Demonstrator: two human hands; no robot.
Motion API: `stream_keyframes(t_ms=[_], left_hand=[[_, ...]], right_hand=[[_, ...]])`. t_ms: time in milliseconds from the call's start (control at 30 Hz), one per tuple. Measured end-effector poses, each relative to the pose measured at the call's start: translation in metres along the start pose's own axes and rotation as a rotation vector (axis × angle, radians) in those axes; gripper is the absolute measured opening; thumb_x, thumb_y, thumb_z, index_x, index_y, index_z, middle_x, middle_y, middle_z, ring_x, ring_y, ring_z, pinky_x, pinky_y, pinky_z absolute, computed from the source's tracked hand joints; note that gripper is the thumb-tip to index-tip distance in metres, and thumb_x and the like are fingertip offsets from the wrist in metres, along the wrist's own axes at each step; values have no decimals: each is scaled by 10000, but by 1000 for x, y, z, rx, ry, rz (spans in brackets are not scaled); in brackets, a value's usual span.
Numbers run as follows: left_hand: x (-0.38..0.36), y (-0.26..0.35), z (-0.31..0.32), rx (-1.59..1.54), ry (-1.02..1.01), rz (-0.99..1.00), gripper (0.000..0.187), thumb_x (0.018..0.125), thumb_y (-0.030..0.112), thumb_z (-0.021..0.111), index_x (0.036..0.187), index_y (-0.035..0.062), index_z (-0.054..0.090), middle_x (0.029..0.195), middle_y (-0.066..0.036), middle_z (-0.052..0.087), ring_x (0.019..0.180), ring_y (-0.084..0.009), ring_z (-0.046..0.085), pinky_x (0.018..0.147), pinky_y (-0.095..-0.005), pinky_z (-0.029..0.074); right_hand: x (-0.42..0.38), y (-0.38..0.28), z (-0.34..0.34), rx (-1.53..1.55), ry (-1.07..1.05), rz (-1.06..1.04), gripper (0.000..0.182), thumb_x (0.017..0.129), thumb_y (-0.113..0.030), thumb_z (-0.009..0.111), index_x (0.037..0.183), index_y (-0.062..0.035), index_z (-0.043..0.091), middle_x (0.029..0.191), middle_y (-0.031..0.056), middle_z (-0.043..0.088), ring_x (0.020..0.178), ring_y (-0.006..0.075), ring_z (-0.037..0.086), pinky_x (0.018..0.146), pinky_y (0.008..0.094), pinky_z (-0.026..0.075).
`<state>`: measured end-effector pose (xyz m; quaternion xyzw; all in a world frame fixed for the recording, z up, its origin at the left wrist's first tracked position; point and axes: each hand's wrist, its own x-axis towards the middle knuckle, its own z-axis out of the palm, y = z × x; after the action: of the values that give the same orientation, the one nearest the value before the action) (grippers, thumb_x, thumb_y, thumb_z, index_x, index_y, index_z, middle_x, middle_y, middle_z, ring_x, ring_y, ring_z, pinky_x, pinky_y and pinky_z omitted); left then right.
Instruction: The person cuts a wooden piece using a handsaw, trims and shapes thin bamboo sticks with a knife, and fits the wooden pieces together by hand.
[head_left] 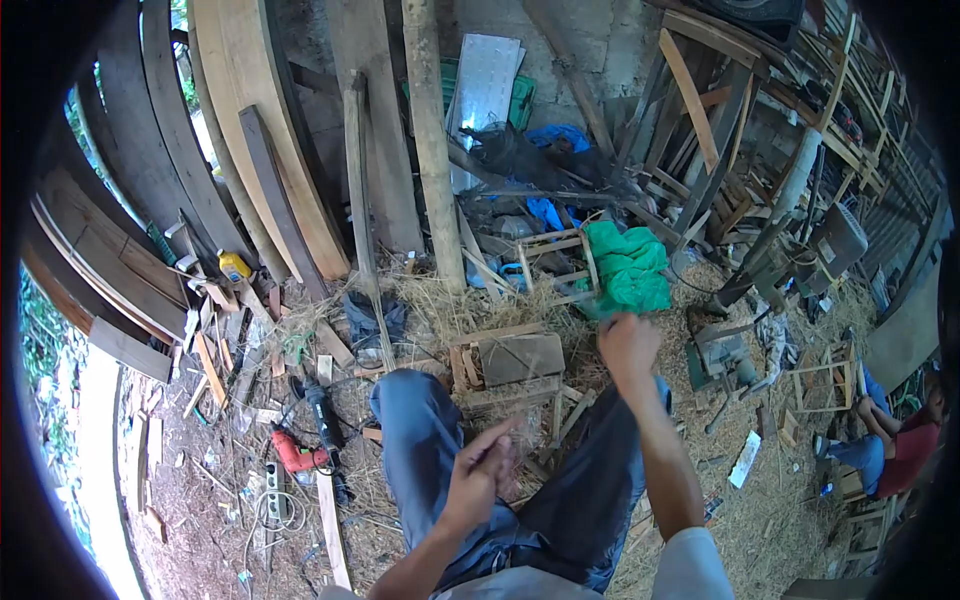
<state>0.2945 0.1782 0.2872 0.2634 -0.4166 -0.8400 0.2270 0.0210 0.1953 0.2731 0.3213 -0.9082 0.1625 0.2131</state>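
Note:
My right hand [630, 352] is raised above my right knee, its fingers curled closed. Whatever it may hold is too small or blurred to make out. Over my lap, my left hand [480, 474] has its fingers drawn together, with one finger angled up and right; its edge is smeared by motion. I cannot name anything in it. In front of my knees lies a wooden block [522, 360] with a grey top face, on straw and wood scraps. Thin wooden sticks [556, 412] lie between my legs.
To my left are a red power drill [297, 452], a dark power tool [322, 410] and a power strip [272, 490]. A bamboo pole [428, 150] stands ahead near green cloth [628, 262]. Planks [245, 120] lean at left. A person [900, 440] sits at far right.

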Motion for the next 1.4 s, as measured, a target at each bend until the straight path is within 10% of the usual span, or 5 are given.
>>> stream_keyframes(t_ms=[200, 567, 667, 833, 1400], left_hand=[[30, 5, 0, -170, 38, -83, 264, 963, 164, 493, 1204, 71, 548, 687, 56, 352, 538, -37, 290, 445, -192, 212], [4, 4, 5, 86, -22, 12, 309, 970, 179, 480, 1253, 60, 522, 680, 53, 355, 539, -33, 304, 439, -188, 226], [12, 12, 2, -29, -8, 6, 334, 977, 188, 462, 1285, 69, 505, 671, 58, 317, 525, -40, 274, 434, -192, 212], [12, 21, 8, -34, -113, -48, 346, 985, 182, 435, 1307, 65, 479, 668, 58, 288, 515, -39, 251, 434, -195, 194], [14, 41, 5, -196, -289, -145, 367, 979, 111, 435, 1346, 108, 442, 837, -27, 479, 542, -42, 331, 447, -166, 281]], right_hand=[[-75, -53, -26, 336, -240, -355, 94, 678, -185, 659, 641, -109, 618, 618, 109, 619, 571, 302, 618, 512, 418, 459], [6, -6, 3, 6, -176, 64, 127, 771, -172, 583, 715, -86, 657, 697, 138, 652, 662, 299, 666, 572, 411, 517], [2, 7, 9, 255, -184, -16, 198, 826, -240, 615, 794, -53, 673, 659, 64, 638, 577, 217, 637, 512, 357, 482], [-16, -40, -76, 1555, -750, 301, 174, 909, -199, 595, 928, -29, 626, 576, -73, 399, 465, 7, 299, 418, 198, 232], [-21, -51, -88, 1362, -658, -18, 157, 871, -166, 632, 830, -14, 639, 627, -20, 554, 575, 61, 487, 530, 241, 381]])
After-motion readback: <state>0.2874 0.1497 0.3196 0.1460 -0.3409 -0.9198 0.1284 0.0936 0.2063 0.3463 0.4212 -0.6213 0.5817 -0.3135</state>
